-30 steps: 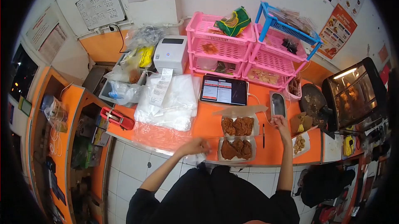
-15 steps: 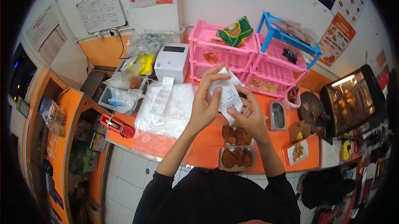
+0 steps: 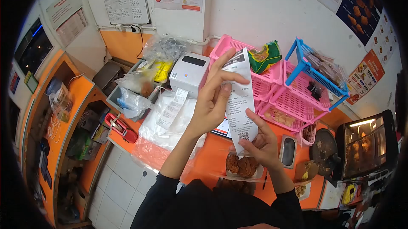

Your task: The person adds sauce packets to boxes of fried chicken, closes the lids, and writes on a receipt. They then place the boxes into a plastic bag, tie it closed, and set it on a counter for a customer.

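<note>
A long printed receipt [image 3: 241, 106] is stretched upright between my two hands, its text and QR code facing me. My left hand [image 3: 214, 97] grips its upper left side, index finger lying across the paper. Near the bottom edge, my right hand [image 3: 264, 146] pinches the receipt between thumb and fingers. Just below stands an open box of fried chicken [image 3: 242, 166]. A second box of chicken [image 3: 238, 183] is partly hidden by my body. Behind the receipt, a tablet-like screen [image 3: 222, 128] shows in part.
On the left are a white label printer [image 3: 190, 74], another receipt [image 3: 172, 110] on plastic bags [image 3: 144, 133], a bin of bags [image 3: 117, 97] and a red stapler-like tool [image 3: 121, 128]. Pink racks [image 3: 265, 86], a metal tray [image 3: 288, 152], a dark pan [image 3: 324, 150] and a lit display case [image 3: 366, 142] stand right.
The receipt has gone from folded or bunched to opened out lengthwise. My hands have moved apart, the right one lower. The camera view has shifted and tilted.
</note>
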A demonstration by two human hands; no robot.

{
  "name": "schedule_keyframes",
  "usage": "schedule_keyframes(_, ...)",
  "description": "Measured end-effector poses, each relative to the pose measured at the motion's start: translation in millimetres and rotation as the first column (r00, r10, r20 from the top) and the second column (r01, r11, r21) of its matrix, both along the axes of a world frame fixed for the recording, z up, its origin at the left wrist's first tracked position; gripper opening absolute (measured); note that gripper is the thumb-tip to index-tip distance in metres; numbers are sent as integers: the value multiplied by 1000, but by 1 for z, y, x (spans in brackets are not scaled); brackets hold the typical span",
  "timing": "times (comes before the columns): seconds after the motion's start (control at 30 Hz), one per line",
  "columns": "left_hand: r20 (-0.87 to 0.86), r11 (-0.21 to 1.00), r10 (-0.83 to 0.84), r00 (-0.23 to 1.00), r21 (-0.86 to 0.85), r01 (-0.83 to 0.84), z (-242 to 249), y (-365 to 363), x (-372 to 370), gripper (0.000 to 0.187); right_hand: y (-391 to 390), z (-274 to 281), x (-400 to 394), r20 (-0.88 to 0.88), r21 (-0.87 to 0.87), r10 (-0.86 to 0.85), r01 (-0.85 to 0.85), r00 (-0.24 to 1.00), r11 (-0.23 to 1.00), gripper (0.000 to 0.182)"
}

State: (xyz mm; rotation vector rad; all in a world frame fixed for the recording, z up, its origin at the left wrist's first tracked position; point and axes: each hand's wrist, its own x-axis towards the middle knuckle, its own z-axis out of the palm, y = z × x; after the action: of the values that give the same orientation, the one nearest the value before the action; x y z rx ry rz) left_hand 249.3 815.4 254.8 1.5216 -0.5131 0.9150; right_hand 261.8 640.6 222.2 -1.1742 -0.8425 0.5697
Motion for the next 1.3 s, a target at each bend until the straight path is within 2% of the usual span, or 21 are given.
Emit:
schedule_keyframes(0.17,-39,989,15,999,-149,-21,-8,13,12,11,17,-1,2,38,-21,-60,61,997,998,63)
schedule_keyframes(0.23,25,990,60,998,-132,-56,-15,21,24,8,29,0,1,0,-41,-96,96,995,995,59)
schedule_keyframes(0.27,9,972,82,997,-224,-78,-21,25,30,7,31,0,4,0,-49,-116,116,993,992,59)
schedule_keyframes(0.33,-8,944,82,997,-321,-80,-32,37,37,7,32,6,20,249,-309,36,44,968,950,58)
schedule_keyframes(0.4,-242,930,-65,968,-368,-29,-43,55,32,11,33,27,52,591,-473,109,234,799,849,41)
schedule_keyframes(0.47,-231,953,1,973,-295,-71,-43,65,33,12,45,26,106,600,-122,-389,561,699,819,32)
schedule_keyframes(0.53,-210,972,65,976,-206,-109,-49,76,35,21,52,35,175,791,99,-556,843,256,528,33)
schedule_keyframes(0.57,-206,974,52,977,-205,-95,-48,79,35,21,50,19,235,855,320,-511,864,-87,388,33)
schedule_keyframes(0.6,-196,973,141,970,-154,-173,-44,83,36,24,46,2,288,814,543,-402,795,-420,271,33)
schedule_keyframes(0.63,-177,963,229,957,-105,-250,-42,87,38,28,42,-2,317,944,225,-292,948,-155,224,33)
schedule_keyframes(0.67,-66,960,281,957,13,-281,-50,98,43,33,36,-2,335,968,-117,-206,983,144,138,33)
schedule_keyframes(0.7,-50,961,276,960,11,-276,-49,104,42,33,30,-1,346,969,-101,-209,986,128,133,33)
schedule_keyframes(0.77,-224,985,78,971,-135,-110,-48,115,35,43,29,3,362,705,-555,-222,719,674,420,27)
schedule_keyframes(0.8,-227,996,9,974,-79,-28,-56,125,39,60,34,6,356,708,-553,-215,718,673,423,27)
schedule_keyframes(0.87,-277,988,-71,958,-148,30,-52,132,37,65,41,16,334,451,-740,-57,409,891,534,25)
schedule_keyframes(0.9,-320,971,-161,934,-222,91,-52,134,37,70,44,8,343,448,-745,-52,404,893,531,25)
schedule_keyframes(0.97,-355,957,-236,905,-247,153,-58,137,42,79,44,-18,374,847,-503,111,715,520,486,26)
schedule_keyframes(1.03,-345,940,-308,887,-253,228,-58,134,45,81,39,-41,398,802,-567,134,674,581,473,26)
schedule_keyframes(1.1,-348,949,-301,888,-205,241,-61,134,49,83,36,-58,410,841,-529,188,701,507,479,27)
schedule_keyframes(1.23,-407,940,-340,848,-186,287,-61,131,54,88,49,-37,371,823,-552,229,636,520,539,31)
schedule_keyframes(1.3,-400,918,-391,829,-231,322,-60,129,54,88,45,-63,392,856,-474,136,652,499,592,31)
